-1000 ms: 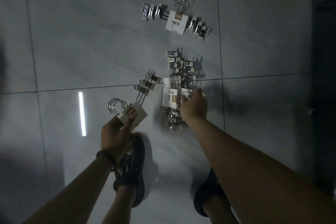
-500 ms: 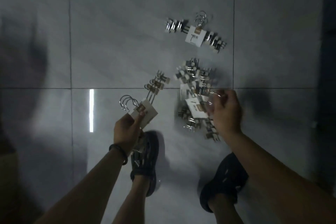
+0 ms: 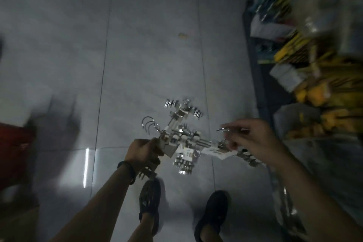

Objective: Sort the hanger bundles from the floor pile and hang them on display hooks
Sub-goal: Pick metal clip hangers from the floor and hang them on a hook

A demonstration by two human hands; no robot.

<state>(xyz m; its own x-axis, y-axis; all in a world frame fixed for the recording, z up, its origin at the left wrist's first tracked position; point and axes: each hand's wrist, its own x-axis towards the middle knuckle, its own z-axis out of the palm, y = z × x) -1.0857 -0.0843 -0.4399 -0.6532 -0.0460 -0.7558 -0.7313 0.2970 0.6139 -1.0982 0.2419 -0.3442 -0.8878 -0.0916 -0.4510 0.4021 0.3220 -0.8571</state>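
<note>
My left hand grips a bundle of metal clip hangers by its white card, the chrome hooks curving up to the left. My right hand holds a second hanger bundle by its hooks, lifted off the floor, its white label hanging below the fingers. Beneath and between the hands, the floor pile of hanger bundles lies on grey tile. One more bundle lies farther away. The frame is motion-blurred.
A display rack packed with yellow and mixed goods fills the right side. A red object sits at the left edge. My two dark shoes stand on the grey tiled floor below the hands.
My right hand has picked a bundle out of the pile and raised it. The view has pulled up and swung right, bringing the rack into sight. The left hand keeps its bundle.
</note>
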